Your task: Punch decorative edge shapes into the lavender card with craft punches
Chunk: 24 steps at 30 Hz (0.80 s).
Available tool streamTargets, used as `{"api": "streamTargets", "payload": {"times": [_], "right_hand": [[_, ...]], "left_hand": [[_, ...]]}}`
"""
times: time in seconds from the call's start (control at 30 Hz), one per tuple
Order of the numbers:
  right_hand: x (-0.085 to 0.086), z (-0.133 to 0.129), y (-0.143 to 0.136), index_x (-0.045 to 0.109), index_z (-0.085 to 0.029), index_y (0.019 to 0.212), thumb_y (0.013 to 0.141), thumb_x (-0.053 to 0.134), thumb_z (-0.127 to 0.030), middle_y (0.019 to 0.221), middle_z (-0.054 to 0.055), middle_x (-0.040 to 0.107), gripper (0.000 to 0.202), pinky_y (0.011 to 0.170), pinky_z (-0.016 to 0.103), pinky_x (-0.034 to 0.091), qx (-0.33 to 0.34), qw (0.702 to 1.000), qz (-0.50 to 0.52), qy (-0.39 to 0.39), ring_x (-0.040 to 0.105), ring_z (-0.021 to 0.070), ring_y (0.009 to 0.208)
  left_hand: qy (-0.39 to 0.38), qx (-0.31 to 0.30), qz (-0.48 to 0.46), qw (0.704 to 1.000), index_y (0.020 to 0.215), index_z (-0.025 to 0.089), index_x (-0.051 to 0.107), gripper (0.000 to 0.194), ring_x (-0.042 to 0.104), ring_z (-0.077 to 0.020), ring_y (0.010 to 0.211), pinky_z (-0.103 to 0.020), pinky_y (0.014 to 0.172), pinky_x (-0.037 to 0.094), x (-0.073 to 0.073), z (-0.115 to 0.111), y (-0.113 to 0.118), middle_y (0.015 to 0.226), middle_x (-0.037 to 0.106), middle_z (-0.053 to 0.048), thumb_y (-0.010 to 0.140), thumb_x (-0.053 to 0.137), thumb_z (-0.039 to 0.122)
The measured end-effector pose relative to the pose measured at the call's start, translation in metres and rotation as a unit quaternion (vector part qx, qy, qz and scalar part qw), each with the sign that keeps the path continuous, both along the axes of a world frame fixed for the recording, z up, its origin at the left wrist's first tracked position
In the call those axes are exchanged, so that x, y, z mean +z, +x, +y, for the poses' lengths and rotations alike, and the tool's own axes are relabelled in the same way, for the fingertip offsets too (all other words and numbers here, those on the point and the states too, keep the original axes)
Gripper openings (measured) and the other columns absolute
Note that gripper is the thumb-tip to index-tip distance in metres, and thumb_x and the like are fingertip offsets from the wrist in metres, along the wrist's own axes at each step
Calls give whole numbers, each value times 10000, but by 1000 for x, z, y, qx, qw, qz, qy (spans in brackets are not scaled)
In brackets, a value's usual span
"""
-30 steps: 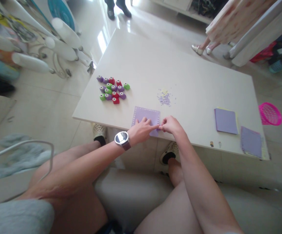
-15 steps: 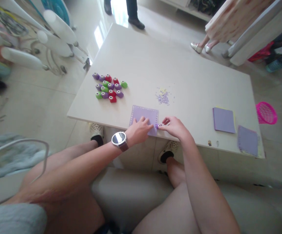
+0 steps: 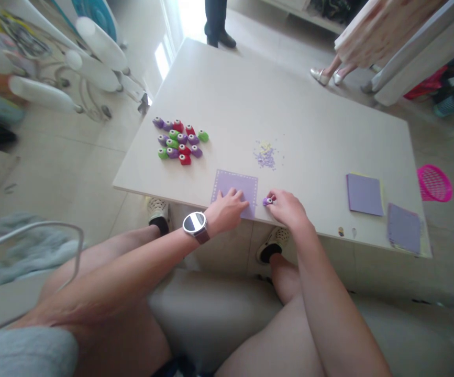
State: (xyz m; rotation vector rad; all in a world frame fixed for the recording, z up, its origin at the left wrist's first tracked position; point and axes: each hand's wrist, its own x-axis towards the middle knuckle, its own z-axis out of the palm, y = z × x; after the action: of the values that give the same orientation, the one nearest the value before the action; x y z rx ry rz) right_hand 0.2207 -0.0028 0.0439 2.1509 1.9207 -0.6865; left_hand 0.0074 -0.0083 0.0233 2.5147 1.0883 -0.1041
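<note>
Lilac hole-edged square sheet [image 3: 236, 181] under left hand [image 3: 225, 210]; right hand [image 3: 288, 207] pinches punch [image 3: 267, 201].

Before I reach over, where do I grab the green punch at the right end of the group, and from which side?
I'd probably pinch the green punch by the near and far sides of its rounded body, coming from the right. Its ringed top faces up, a purple punch crowds its left, and its right side faces out onto the table.

No writing or numbers can be read, as far as blur allows.
</note>
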Motion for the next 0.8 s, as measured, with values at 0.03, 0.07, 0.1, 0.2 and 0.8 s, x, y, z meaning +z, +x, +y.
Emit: {"api": "streamTargets", "payload": {"times": [0.03,0.07,0.1,0.2,0.8], "right_hand": [[0,0,3,768,-238,1036,933,640,-205,1165,114,791,167,852,333,498,-3,1000,-13,-6,720,269,1038],[0,0,5,767,-234,1031,931,645,-212,1155,120,790,159,843,336,500,-6,1000,-23,-15,719,271,1020],[0,0,7,767,-228,1024,927,655,-219,1138,126,790,149,840,340,503,-7,999,-29,-21,718,272,1005],[-1,0,9,764,-203,1061,895,689,-196,1131,138,782,182,883,339,511,8,1000,-10,-1,700,271,1034],[3,3,-6,788,-214,1125,798,589,13,1170,61,808,445,941,280,520,65,991,105,-46,733,212,1038]], "left_hand": [[0,-1,1,1000,1260,197,682,355,490,-361,1291,-650,1042,535,0,0,0,1369,572,-189,929,567,139],[1,-1,1,1000,1256,192,682,352,493,-361,1289,-650,1039,537,0,0,0,1371,572,-191,930,563,136],[2,-2,1,1000,1253,188,683,349,496,-361,1286,-650,1035,541,0,0,0,1373,572,-194,932,557,134],[4,-2,2,1000,1245,184,684,340,499,-358,1283,-643,1030,549,-1,1,0,1379,571,-194,936,551,136],[-6,0,9,1000,1287,190,675,367,498,-352,1285,-615,1033,555,3,1,0,1377,571,-187,948,546,134]]}}
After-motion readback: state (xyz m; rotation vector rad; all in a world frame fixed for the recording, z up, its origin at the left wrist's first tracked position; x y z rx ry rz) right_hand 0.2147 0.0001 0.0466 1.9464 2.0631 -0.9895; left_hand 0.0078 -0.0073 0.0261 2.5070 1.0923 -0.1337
